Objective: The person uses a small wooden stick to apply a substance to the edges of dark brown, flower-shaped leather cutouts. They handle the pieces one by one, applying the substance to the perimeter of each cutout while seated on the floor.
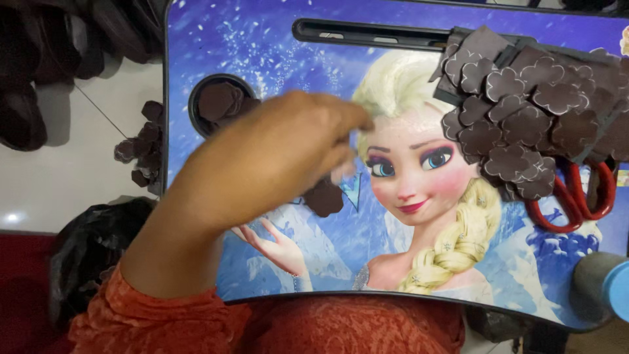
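While most of the view is filled by a blue lap table printed with a cartoon figure with a blond braid, the surface carries several smaller things. Across its upper right lies a big heap of dark brown flower-shaped cutouts, overlapping one another and resting partly on flat brown strips. Below that heap, red-handled scissors lie on the table, their loops showing and the blades hidden under the cutouts. At the top edge runs a long dark slot. Toward the upper left a round cup recess holds more brown cutouts, and a loose scatter of the same pieces lies on the white floor just beside the table's left edge. A black plastic bag sits lower left.

One hand, the left hand as far as the angle lets me judge, reaches across the middle of the table from an orange sleeve. Its fingers are drawn together and blurred, so I cannot tell whether they pinch anything. A single brown cutout lies on the table just under the fingertips, near the printed face; whether it touches them is unclear. A grey and blue round object shows at the lower right corner.
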